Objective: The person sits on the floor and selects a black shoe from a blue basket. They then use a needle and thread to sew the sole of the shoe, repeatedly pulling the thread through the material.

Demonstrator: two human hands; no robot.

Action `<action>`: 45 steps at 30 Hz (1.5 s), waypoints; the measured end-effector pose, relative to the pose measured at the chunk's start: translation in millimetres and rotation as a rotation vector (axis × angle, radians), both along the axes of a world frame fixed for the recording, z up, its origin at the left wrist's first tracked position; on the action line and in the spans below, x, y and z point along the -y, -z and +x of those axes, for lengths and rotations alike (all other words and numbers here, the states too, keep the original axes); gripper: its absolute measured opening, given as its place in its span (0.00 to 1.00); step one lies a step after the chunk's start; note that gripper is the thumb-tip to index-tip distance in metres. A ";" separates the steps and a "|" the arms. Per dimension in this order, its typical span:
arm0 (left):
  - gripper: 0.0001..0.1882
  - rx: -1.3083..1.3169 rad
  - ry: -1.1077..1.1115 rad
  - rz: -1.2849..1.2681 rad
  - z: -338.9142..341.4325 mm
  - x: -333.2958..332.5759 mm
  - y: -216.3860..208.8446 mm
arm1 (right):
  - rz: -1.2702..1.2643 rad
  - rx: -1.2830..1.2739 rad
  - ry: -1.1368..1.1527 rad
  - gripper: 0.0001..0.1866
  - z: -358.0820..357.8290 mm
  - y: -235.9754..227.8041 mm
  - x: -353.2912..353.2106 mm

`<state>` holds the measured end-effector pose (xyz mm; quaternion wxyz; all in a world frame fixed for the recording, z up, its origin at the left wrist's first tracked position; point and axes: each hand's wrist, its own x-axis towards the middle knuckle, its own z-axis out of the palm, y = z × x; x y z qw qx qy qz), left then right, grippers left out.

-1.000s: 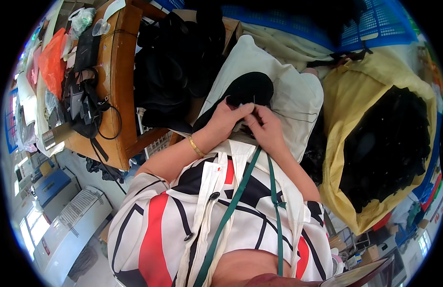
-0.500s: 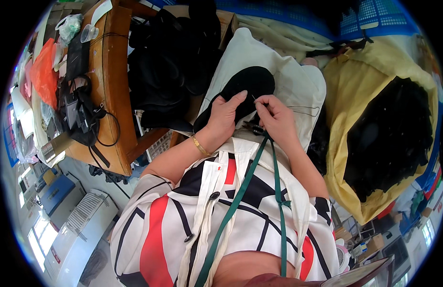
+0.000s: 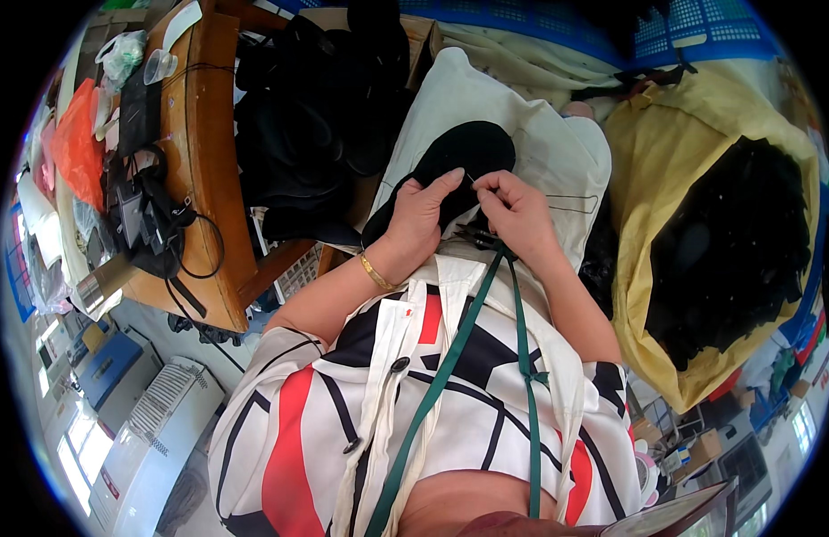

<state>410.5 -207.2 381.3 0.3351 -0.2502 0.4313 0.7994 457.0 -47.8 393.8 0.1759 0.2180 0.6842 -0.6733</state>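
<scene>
My left hand (image 3: 421, 215) grips a black cloth piece (image 3: 473, 148) with a rounded end, its thumb lying on top. The piece rests over the white cloth (image 3: 450, 89) on my lap, and its lower part is hidden by the hand. Close beside the left thumb, my right hand (image 3: 515, 208) is closed in a pinch on a thin needle (image 3: 471, 178), whose tip points at the black cloth. Below the right hand, dark-handled scissors (image 3: 477, 236) hang from a green ribbon (image 3: 455, 349) that runs up my front.
On the left stands a wooden table (image 3: 209, 170) with a black bag (image 3: 141, 215) and cables on it. Black items (image 3: 298, 134) are heaped between table and lap. A yellow sack (image 3: 634, 268) holding black pieces (image 3: 732, 251) stands at right. Blue baskets (image 3: 701, 36) are behind.
The right hand has shifted slightly left and up, nearer the left thumb, with the needle still pinched. The left hand keeps its hold on the black cloth piece.
</scene>
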 end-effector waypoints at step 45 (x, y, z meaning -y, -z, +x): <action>0.07 -0.401 0.515 -0.299 13.2 -3.5 13.0 | -0.063 -0.307 0.381 0.08 -25.8 -2.2 -17.5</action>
